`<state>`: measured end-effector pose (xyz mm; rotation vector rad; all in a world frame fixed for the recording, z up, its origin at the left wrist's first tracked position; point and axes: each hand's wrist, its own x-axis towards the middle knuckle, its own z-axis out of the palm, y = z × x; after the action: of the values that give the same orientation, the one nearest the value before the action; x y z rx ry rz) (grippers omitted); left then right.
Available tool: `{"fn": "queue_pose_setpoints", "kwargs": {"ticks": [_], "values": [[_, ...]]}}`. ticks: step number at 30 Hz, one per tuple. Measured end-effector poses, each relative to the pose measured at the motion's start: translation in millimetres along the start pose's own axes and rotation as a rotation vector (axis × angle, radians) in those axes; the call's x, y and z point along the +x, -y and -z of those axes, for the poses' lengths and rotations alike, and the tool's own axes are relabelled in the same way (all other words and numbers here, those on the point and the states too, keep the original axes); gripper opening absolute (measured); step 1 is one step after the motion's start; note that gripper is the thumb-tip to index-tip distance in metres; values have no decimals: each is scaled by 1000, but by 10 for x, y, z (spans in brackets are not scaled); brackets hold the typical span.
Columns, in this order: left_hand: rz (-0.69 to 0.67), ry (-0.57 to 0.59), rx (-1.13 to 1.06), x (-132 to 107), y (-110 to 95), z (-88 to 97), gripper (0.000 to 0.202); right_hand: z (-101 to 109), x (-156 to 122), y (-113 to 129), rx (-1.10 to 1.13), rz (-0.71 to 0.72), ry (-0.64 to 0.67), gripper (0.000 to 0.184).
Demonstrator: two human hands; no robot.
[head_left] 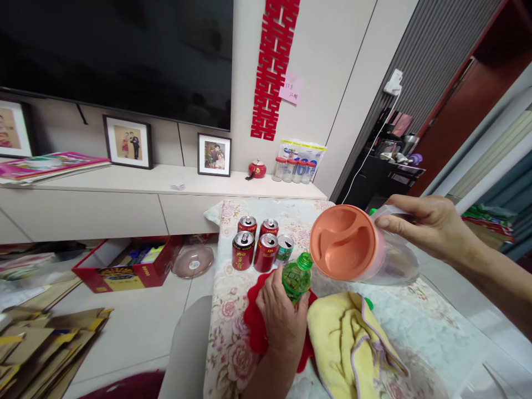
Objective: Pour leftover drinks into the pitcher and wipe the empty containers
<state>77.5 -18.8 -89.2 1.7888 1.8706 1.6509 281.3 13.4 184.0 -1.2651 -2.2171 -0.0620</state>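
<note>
My left hand [282,313] is wrapped around a green plastic bottle [297,277], upright and without a cap. The bottle stands over a red scalloped mat [255,316]. Gripping the handle of a clear pitcher [394,260], my right hand [428,221] holds it tipped on its side. Its orange lid [343,241] faces left, close to the bottle's mouth but apart from it. No stream of liquid shows between them. Several opened red drink cans [266,252] and a green can [285,249] stand just beyond the bottle. A crumpled yellow towel [351,338] lies right of my left hand.
A flowered tablecloth [233,338] covers the table. Behind it a white cabinet [174,183] bears photo frames [214,155], a small red pot [257,169] and lidded jars [293,170]. On the floor at left are a red box [124,277] and flattened cardboard [41,349].
</note>
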Motion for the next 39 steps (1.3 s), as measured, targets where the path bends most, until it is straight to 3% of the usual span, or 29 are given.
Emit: {"fn": "queue_pose_setpoints", "kwargs": {"ticks": [39], "values": [[-1, 2, -8, 1, 15, -4, 68, -5, 10, 61, -23, -20, -6, 51]]}}
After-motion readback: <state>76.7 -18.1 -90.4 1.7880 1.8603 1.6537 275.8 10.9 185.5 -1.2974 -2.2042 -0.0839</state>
